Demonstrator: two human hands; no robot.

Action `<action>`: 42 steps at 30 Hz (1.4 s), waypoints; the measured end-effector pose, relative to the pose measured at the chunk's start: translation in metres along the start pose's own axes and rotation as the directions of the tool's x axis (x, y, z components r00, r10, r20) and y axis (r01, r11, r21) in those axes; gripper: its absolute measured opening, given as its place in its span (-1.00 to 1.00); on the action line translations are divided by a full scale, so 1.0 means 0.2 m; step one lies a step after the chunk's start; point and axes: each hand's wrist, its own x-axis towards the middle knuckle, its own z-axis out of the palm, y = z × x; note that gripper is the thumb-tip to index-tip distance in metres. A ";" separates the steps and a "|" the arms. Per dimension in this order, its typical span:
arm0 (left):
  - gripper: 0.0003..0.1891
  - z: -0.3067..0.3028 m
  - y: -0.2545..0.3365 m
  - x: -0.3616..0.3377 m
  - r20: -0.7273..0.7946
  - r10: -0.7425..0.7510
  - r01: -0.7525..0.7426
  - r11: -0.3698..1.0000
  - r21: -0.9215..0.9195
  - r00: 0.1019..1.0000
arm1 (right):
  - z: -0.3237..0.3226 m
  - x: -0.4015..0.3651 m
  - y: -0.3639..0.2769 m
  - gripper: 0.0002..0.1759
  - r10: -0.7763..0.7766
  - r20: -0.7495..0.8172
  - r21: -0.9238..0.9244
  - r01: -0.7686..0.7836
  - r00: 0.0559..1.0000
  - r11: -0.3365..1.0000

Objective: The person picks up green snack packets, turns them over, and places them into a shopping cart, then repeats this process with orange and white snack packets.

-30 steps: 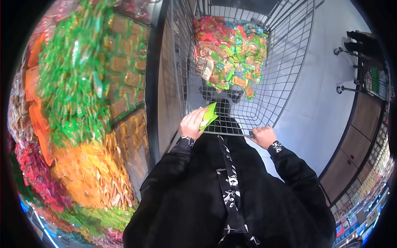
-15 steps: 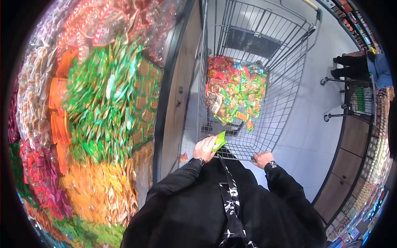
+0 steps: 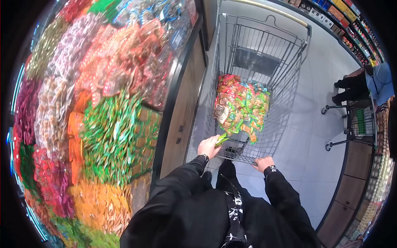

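Note:
My left hand (image 3: 209, 147) is closed on a green packet (image 3: 221, 139) at the near left corner of a wire shopping cart (image 3: 280, 120). The fingers of my right hand (image 3: 263, 163) are wrapped round the cart's near rim at its right corner. Inside the cart lies a heap of small wrapped packets (image 3: 241, 104), red on the left and green and brown on the right. Whether my left hand also touches the cart rim is hard to tell.
A display of packaged goods (image 3: 109, 136) in coloured piles runs along the left, above a wooden base (image 3: 180, 111). At the right, a person (image 3: 351, 89) stands by another cart (image 3: 362, 120). Shelves (image 3: 351, 25) line the upper right.
The cart with its heap, the display and the floor sit differently in view, most of them lower. A dark shoe now shows under my left forearm. Both hands keep their holds.

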 end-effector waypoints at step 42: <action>-0.56 -0.16 -0.26 1.95 0.166 -0.437 0.431 0.624 -0.652 0.884 | -0.91 1.63 1.05 -0.61 0.136 0.525 0.045 -0.187 0.840 0.981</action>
